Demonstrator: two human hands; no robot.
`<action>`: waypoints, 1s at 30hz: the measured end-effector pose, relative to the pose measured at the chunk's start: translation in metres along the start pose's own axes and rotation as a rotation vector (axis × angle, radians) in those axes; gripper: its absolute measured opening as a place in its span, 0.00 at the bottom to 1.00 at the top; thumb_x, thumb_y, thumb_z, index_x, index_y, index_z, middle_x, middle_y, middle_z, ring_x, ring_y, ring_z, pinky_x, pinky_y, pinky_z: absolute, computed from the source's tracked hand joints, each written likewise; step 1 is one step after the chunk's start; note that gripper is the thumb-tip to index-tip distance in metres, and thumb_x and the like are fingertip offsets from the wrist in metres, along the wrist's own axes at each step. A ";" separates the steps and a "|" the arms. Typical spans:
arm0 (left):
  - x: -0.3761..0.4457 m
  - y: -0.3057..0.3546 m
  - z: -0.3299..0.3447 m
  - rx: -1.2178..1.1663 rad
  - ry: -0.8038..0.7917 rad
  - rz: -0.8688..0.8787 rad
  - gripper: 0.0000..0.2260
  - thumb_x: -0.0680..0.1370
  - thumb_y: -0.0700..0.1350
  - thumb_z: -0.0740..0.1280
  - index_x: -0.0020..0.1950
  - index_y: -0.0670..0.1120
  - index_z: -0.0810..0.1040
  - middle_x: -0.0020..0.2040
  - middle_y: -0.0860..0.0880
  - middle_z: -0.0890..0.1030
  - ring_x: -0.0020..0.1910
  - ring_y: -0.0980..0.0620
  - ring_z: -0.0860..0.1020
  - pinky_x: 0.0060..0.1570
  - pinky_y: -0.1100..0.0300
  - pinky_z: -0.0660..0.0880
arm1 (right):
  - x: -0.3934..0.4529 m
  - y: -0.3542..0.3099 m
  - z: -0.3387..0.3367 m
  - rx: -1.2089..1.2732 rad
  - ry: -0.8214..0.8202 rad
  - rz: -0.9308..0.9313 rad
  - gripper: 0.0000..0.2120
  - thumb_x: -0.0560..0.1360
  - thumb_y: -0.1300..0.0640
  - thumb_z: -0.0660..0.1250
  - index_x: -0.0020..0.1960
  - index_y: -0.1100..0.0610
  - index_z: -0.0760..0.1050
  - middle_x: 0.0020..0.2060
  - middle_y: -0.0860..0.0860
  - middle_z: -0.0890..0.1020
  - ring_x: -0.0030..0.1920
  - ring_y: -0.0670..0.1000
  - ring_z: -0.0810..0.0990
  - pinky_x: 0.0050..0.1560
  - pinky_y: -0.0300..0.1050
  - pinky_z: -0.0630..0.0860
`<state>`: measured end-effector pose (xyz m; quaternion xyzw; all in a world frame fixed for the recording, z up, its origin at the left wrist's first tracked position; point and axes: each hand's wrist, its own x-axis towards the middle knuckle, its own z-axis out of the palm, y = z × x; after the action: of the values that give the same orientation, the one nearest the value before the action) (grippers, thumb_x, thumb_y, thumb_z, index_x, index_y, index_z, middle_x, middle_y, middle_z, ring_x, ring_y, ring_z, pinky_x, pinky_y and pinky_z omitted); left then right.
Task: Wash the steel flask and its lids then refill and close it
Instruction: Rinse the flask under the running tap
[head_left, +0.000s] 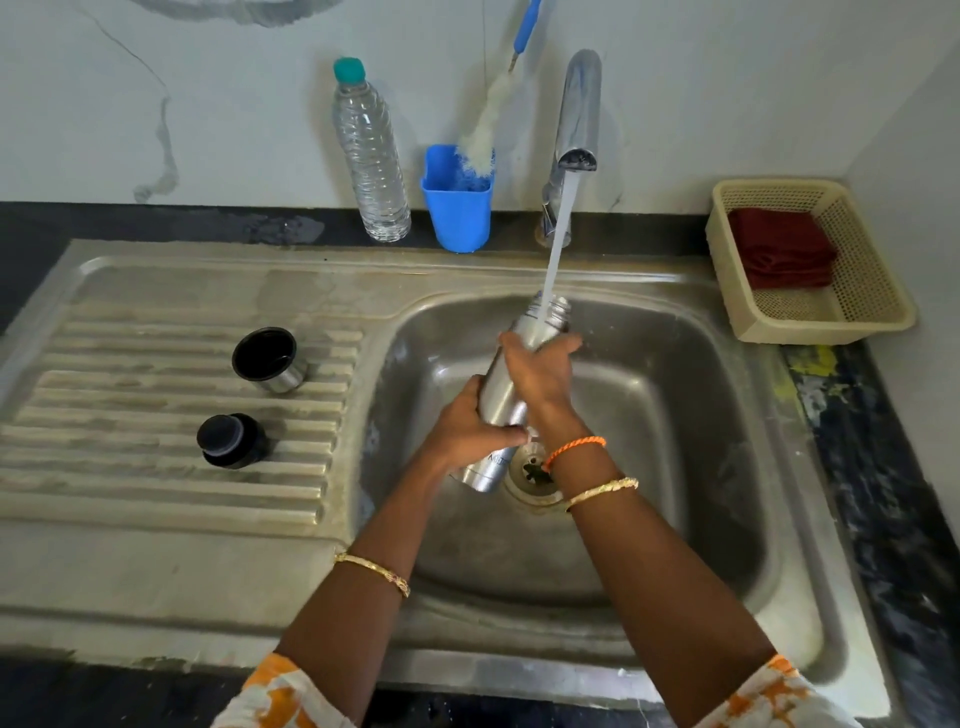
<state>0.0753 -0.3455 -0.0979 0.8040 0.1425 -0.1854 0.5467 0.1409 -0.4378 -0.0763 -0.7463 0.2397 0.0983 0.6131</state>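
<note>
both hands gripping the steel flask under running water over the sink.

the left hand (462, 423) is wrapping its fingers around the lower part of the flask (506, 395), and the right hand (540, 371) is curling around it higher up, near the neck. the flask is tilting with its open mouth up and away, and the stream of water (558, 234) from the tap (576, 119) is falling into that mouth. its base is hanging just above the drain (532, 475) of the sink (675, 415). two lids are sitting apart on the ribbed draining board (156, 415) to the left: a steel cup lid (267, 359), open side up, and a black stopper (231, 440) nearer. behind the sink, on the dark desk (156, 223), a clear plastic bottle (370, 156) is standing beside a blue holder (457, 208) with a bottle brush (491, 119). a cream basket (852, 312) with a red cloth (782, 249) is sitting at the right.
</note>
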 end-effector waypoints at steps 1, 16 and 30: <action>-0.003 0.003 -0.001 -0.050 -0.054 -0.010 0.29 0.66 0.41 0.79 0.61 0.51 0.70 0.56 0.48 0.80 0.49 0.54 0.80 0.45 0.61 0.77 | 0.005 -0.010 -0.007 0.073 -0.015 0.033 0.27 0.67 0.47 0.73 0.56 0.61 0.66 0.49 0.54 0.78 0.48 0.55 0.80 0.53 0.51 0.78; 0.001 0.022 0.010 -0.166 -0.058 -0.062 0.29 0.61 0.44 0.79 0.59 0.48 0.73 0.49 0.47 0.83 0.43 0.51 0.83 0.44 0.55 0.81 | 0.028 -0.036 -0.016 -0.070 0.071 0.016 0.21 0.69 0.47 0.71 0.55 0.59 0.73 0.51 0.58 0.80 0.49 0.57 0.80 0.52 0.49 0.77; -0.020 0.022 -0.004 -0.808 -0.443 -0.085 0.24 0.66 0.54 0.73 0.54 0.38 0.77 0.42 0.40 0.82 0.36 0.43 0.81 0.38 0.54 0.80 | 0.010 -0.024 -0.018 0.364 -0.305 0.095 0.34 0.66 0.29 0.62 0.54 0.57 0.77 0.49 0.58 0.81 0.47 0.55 0.82 0.55 0.53 0.78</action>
<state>0.0676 -0.3503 -0.0696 0.4607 0.1160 -0.3046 0.8255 0.1585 -0.4546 -0.0555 -0.5880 0.1926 0.1938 0.7613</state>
